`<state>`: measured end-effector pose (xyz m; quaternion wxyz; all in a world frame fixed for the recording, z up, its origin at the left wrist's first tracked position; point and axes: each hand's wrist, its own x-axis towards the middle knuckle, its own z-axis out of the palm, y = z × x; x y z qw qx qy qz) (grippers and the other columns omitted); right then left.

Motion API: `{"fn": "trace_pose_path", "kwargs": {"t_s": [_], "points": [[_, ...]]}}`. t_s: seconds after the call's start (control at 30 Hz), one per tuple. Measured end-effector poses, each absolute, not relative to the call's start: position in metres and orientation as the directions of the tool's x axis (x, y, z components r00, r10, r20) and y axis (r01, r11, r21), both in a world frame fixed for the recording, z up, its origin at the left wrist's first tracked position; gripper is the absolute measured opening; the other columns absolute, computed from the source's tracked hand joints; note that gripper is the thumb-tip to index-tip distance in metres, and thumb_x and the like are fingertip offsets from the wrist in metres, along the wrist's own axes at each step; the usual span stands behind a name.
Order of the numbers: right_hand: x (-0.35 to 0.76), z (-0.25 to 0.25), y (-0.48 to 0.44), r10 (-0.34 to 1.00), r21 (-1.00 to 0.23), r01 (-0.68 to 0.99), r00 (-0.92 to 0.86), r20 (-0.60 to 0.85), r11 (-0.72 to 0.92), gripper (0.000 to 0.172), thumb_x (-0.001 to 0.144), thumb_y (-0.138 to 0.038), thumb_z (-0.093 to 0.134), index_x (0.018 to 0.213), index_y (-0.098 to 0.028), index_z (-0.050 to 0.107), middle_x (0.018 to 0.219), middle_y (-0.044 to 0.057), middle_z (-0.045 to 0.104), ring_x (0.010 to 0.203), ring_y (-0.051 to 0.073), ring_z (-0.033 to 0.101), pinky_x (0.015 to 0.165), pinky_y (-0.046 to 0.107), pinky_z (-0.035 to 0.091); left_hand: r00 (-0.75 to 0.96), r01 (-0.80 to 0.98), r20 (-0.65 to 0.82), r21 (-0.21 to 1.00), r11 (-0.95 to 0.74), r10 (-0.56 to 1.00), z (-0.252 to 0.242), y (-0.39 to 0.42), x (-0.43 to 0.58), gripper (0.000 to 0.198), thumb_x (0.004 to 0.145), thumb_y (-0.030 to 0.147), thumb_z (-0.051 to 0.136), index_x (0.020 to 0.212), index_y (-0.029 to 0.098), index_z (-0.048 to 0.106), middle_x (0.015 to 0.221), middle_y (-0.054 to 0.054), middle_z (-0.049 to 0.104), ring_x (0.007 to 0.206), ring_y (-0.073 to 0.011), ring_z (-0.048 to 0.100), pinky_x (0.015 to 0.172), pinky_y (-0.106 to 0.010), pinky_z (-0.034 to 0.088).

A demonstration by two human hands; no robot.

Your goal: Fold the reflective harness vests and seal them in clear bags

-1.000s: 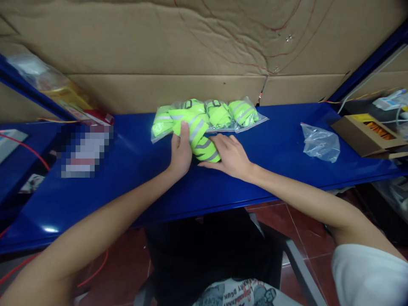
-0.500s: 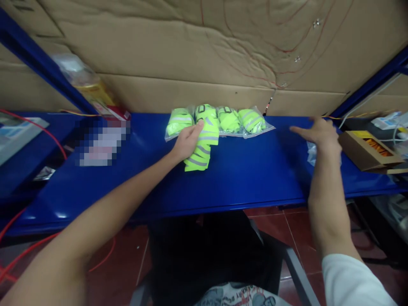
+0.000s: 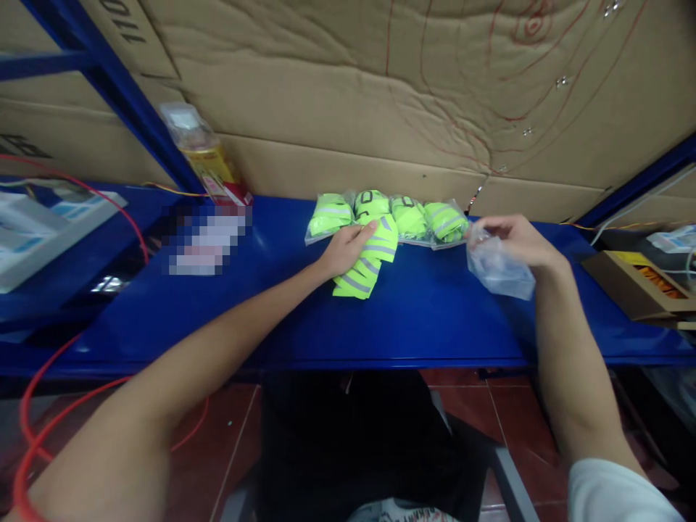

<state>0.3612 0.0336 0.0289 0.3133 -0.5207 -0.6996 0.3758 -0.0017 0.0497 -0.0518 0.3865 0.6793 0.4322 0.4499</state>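
My left hand [image 3: 346,251] is closed round a folded neon-yellow reflective vest [image 3: 375,254] with grey stripes, held just above the blue table. At the right, my right hand [image 3: 514,235] pinches a clear plastic bag [image 3: 497,267], which hangs crumpled below the fingers and looks flat. Behind the vest, several packed bags stand in a row: a leftmost bagged vest [image 3: 330,215], one partly covered by the held vest, another bagged vest [image 3: 407,216], and a rightmost bagged vest [image 3: 444,220] close to my right fingertips.
The blue table [image 3: 435,319] backs onto a cardboard wall [image 3: 326,87] with red lines. A plastic bottle [image 3: 204,152] stands at back left, near a blurred-out paper [image 3: 209,243]. An open cardboard box [image 3: 641,286] sits right. A red hose [image 3: 32,435] loops at lower left.
My right hand has moved left from the table's right side and now holds the clear plastic bag. My left hand keeps hold of the vest. The camera view has shifted a little.
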Motion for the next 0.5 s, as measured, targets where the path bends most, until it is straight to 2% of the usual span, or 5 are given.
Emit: {"fn": "trace_pose_path", "kwargs": {"t_s": [0.07,0.17,0.3,0.4,0.5], "points": [[0.327,0.028,0.047,0.925,-0.812,0.442,-0.187,0.331,0.380,0.035,0.068,-0.044,0.094,0.072,-0.023,0.067,0.071,0.001,0.063,0.063,0.015,0.054,0.060,0.033,0.047,0.239,0.255,0.281,0.906,-0.339,0.930,-0.051,0.050,-0.003,0.068,0.096,0.081,0.057,0.064,0.024,0.039,0.062,0.002,0.042,0.060,-0.0153,0.040,0.060,-0.033,0.033],[0.292,0.014,0.072,0.834,-0.719,0.495,-0.024,0.551,0.488,0.043,0.079,-0.054,0.086,0.066,-0.026,0.055,0.065,-0.002,0.051,0.061,0.015,0.045,0.059,0.032,0.046,0.284,0.224,0.290,0.907,-0.357,0.914,-0.048,0.049,-0.006,0.068,0.096,0.082,0.055,0.065,0.024,0.041,0.064,0.002,0.044,0.061,-0.0153,0.042,0.061,-0.032,0.035],[0.280,-0.009,0.082,0.848,-0.758,0.524,0.117,0.516,0.389,0.062,0.087,-0.072,0.076,0.059,-0.025,0.048,0.057,-0.003,0.042,0.056,0.013,0.036,0.053,0.031,0.035,0.327,0.204,0.321,0.895,-0.398,0.889,-0.046,0.044,-0.009,0.066,0.098,0.080,0.055,0.066,0.024,0.044,0.065,0.001,0.046,0.063,-0.0160,0.043,0.063,-0.033,0.038],[0.285,-0.020,0.073,0.898,-0.809,0.517,0.155,0.412,0.282,0.077,0.080,-0.083,0.077,0.052,-0.026,0.033,0.051,-0.005,0.029,0.051,0.010,0.025,0.048,0.031,0.026,0.338,0.235,0.318,0.883,-0.406,0.886,-0.046,0.043,-0.008,0.066,0.099,0.078,0.054,0.064,0.024,0.040,0.066,0.001,0.044,0.063,-0.0157,0.041,0.064,-0.034,0.036],[0.289,-0.027,0.070,0.932,-0.896,0.399,0.208,0.295,0.195,0.074,0.077,-0.089,0.075,0.055,-0.028,0.040,0.048,-0.005,0.033,0.045,0.012,0.031,0.044,0.032,0.031,0.350,0.260,0.276,0.890,-0.375,0.895,-0.047,0.043,-0.007,0.066,0.101,0.076,0.052,0.064,0.024,0.036,0.065,0.002,0.039,0.061,-0.0151,0.036,0.064,-0.034,0.032]]}}
